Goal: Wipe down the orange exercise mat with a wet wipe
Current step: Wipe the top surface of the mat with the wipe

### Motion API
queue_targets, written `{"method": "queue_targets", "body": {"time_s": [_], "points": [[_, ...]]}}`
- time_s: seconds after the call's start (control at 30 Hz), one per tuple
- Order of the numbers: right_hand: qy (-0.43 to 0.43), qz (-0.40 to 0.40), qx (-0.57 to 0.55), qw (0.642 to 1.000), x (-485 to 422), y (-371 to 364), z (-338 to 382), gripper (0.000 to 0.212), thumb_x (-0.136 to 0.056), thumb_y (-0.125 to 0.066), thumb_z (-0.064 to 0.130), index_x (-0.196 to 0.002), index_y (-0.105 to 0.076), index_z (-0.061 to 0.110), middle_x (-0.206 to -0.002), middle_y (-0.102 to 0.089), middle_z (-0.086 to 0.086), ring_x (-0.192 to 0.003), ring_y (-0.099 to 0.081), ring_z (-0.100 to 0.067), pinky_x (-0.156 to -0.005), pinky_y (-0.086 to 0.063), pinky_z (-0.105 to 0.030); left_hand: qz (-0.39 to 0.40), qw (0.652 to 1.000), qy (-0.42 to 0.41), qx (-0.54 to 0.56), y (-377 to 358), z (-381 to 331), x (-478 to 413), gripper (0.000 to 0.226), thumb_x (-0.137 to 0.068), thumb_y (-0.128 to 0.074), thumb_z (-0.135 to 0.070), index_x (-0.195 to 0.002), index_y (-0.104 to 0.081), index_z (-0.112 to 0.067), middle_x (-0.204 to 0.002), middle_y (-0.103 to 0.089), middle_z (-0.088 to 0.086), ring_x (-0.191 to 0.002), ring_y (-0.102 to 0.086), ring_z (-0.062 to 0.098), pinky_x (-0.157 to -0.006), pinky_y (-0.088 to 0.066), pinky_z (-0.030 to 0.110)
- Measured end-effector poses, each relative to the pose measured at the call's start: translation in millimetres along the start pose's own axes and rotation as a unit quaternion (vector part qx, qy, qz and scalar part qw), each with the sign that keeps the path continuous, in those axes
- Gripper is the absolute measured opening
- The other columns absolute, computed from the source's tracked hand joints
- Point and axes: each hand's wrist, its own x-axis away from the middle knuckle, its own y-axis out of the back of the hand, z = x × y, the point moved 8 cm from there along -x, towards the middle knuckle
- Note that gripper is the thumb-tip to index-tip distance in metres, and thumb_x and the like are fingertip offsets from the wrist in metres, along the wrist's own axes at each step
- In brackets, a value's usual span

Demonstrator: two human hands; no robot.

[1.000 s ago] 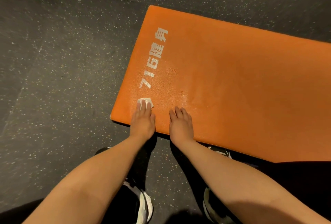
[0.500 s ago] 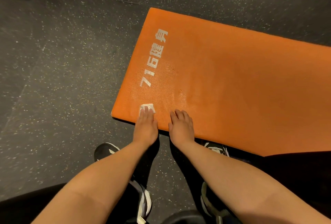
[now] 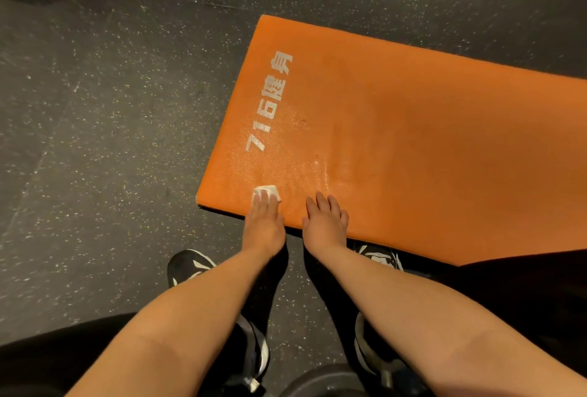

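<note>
Pressing a seemingly folded white wet wipe (image 3: 266,193) under straight fingers (image 3: 265,206), the left hand (image 3: 263,226) has barely shifted from the near corner of the orange exercise mat (image 3: 413,142) on the dark speckled floor (image 3: 111,142), the right hand (image 3: 325,222) lying flat alongside, so most wiping likely remains.

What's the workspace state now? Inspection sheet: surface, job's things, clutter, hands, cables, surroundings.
Surface: dark speckled floor; orange mat lies flat on it, wet sheen near its close edge.
Job's things: wet wipe near the mat's close left corner, pinned under the left hand.
Clutter: dark round object at the bottom edge, unidentifiable.
Hands: left hand presses the wipe with straight fingers; right hand rests flat on the mat, holding nothing.
Cables: nothing seen.
Surroundings: black-and-white shoes by the mat's edge; white lettering on the mat.
</note>
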Motion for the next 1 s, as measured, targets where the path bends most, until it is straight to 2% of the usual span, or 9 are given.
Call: {"method": "queue_targets", "body": {"time_s": [0.2, 0.27, 0.33, 0.4, 0.53, 0.63, 0.7, 0.83, 1.0], "points": [[0.002, -0.016, -0.047, 0.999, 1.4, 6.6, -5.8, 0.051, -0.105, -0.038, 0.027, -0.156, -0.035, 0.029, -0.167, -0.021, 0.002, -0.153, -0.010, -0.024, -0.121, -0.012, -0.045, 0.058, 0.991, -0.116, 0.017, -22.3, -40.7, 7.9, 0.054, -0.109, -0.027, -0.023, -0.160, -0.014, -0.014, -0.168, -0.005, 0.007, -0.155, 0.003, 0.022, -0.126, -0.002, 0.037], [0.002, -0.020, -0.049, 0.999, 0.0, 8.0, -8.0, 0.049, -0.105, -0.041, 0.025, -0.154, -0.038, 0.030, -0.166, -0.024, 0.004, -0.152, -0.013, -0.023, -0.120, -0.013, -0.043, 0.030, 0.995, -0.098, -0.013, -10.2, -29.5, -0.7, 0.054, -0.108, -0.030, -0.021, -0.160, -0.018, -0.014, -0.168, -0.007, 0.009, -0.155, 0.001, 0.025, -0.126, -0.003, 0.039], [-0.001, -0.023, -0.052, 0.998, -1.7, 9.1, -8.1, 0.048, -0.105, -0.042, 0.026, -0.153, -0.040, 0.029, -0.165, -0.025, 0.005, -0.152, -0.014, -0.022, -0.119, -0.014, -0.042, -0.003, 0.999, -0.027, -0.024, 3.3, -16.4, -8.6, 0.054, -0.108, -0.030, -0.020, -0.159, -0.017, -0.012, -0.168, -0.005, 0.012, -0.155, 0.003, 0.029, -0.126, -0.004, 0.040], [-0.008, -0.030, -0.057, 0.998, -2.2, 11.4, -7.5, 0.046, -0.105, -0.043, 0.026, -0.151, -0.044, 0.028, -0.164, -0.029, 0.004, -0.151, -0.017, -0.022, -0.118, -0.016, -0.040, 0.002, 1.000, 0.000, -0.014, 3.2, -21.8, -10.4, 0.055, -0.107, -0.030, -0.018, -0.159, -0.015, -0.010, -0.168, -0.003, 0.014, -0.155, 0.005, 0.030, -0.126, -0.004, 0.040], [-0.021, -0.043, -0.112, 0.993, -7.6, 20.4, -11.5, 0.038, -0.101, -0.046, 0.021, -0.136, -0.060, 0.023, -0.150, -0.050, 0.004, -0.137, -0.033, -0.020, -0.106, -0.024, -0.033, 0.071, 0.992, -0.103, 0.031, -23.1, -57.9, 5.4, 0.056, -0.109, -0.029, -0.023, -0.160, -0.012, -0.012, -0.168, -0.002, 0.008, -0.155, 0.005, 0.022, -0.126, -0.003, 0.037], [-0.016, -0.042, -0.117, 0.992, -6.4, 20.9, -11.9, 0.037, -0.101, -0.046, 0.017, -0.134, -0.061, 0.023, -0.148, -0.051, 0.006, -0.134, -0.034, -0.017, -0.099, -0.024, -0.029, 0.073, 0.988, -0.138, -0.002, -21.6, -53.1, 3.7, 0.057, -0.108, -0.031, -0.021, -0.161, -0.013, -0.014, -0.169, -0.004, 0.006, -0.155, 0.003, 0.021, -0.126, -0.006, 0.038], [-0.009, -0.045, -0.099, 0.994, -2.6, 18.2, -9.5, 0.039, -0.101, -0.046, 0.015, -0.136, -0.059, 0.023, -0.153, -0.046, 0.005, -0.139, -0.030, -0.018, -0.103, -0.024, -0.032, 0.051, 0.990, -0.129, -0.037, -13.3, -44.6, -3.5, 0.056, -0.107, -0.031, -0.021, -0.160, -0.015, -0.014, -0.168, -0.004, 0.007, -0.155, 0.002, 0.024, -0.125, -0.006, 0.040], [-0.012, -0.053, -0.078, 0.995, -2.5, 16.7, -6.9, 0.041, -0.100, -0.046, 0.014, -0.139, -0.057, 0.024, -0.155, -0.042, 0.005, -0.141, -0.030, -0.019, -0.105, -0.026, -0.035, -0.007, 0.999, -0.023, -0.029, 4.9, -25.2, -18.6, 0.056, -0.103, -0.035, -0.016, -0.156, -0.021, -0.010, -0.167, -0.008, 0.015, -0.154, 0.000, 0.032, -0.125, -0.010, 0.043], [-0.013, -0.058, -0.083, 0.995, -7.1, 21.3, -7.4, 0.039, -0.100, -0.046, 0.016, -0.135, -0.058, 0.026, -0.145, -0.051, 0.006, -0.127, -0.037, -0.020, -0.097, -0.027, -0.033, 0.052, 0.994, -0.099, 0.012, -16.6, -48.9, -3.6, 0.057, -0.104, -0.034, -0.014, -0.159, -0.019, -0.012, -0.168, -0.008, 0.009, -0.155, 0.001, 0.025, -0.125, -0.009, 0.039]]}}
